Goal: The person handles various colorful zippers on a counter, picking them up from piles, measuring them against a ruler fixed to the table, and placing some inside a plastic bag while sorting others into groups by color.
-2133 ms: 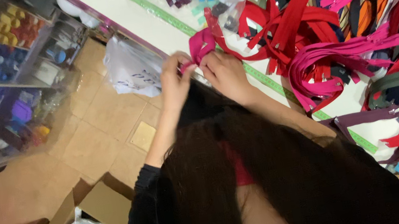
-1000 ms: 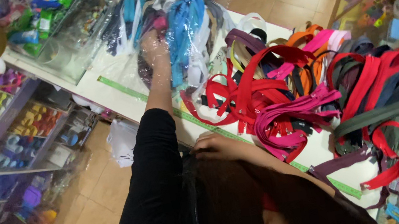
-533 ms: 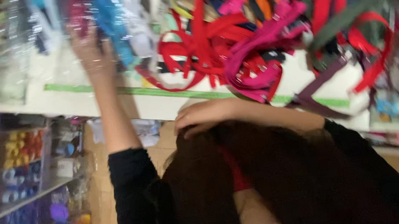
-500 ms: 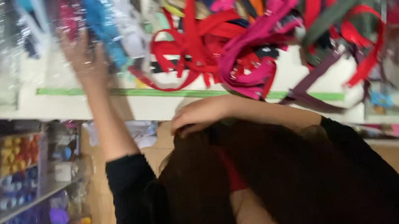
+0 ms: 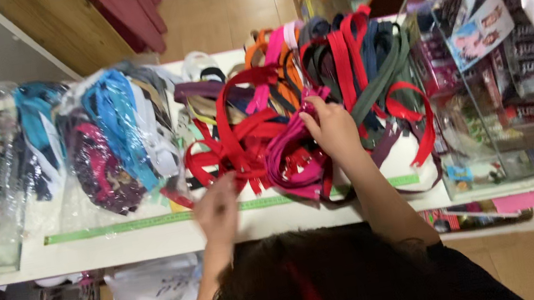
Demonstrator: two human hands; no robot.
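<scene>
My left hand (image 5: 217, 211) has come back off the bagged zippers (image 5: 110, 143), blurred, grip unclear; right hand (image 5: 329, 127) now pinches the magenta zipper (image 5: 291, 160) mid-frame on the desk (image 5: 153, 243)

Left hand (image 5: 218, 211) motion-blurred (fingers indistinct)

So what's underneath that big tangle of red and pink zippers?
The zipper pile lies on a white counter with a green measuring strip along its front edge. The strip runs under the magenta zippers; the counter beneath the pile is hidden. The right hand rests on top.
</scene>
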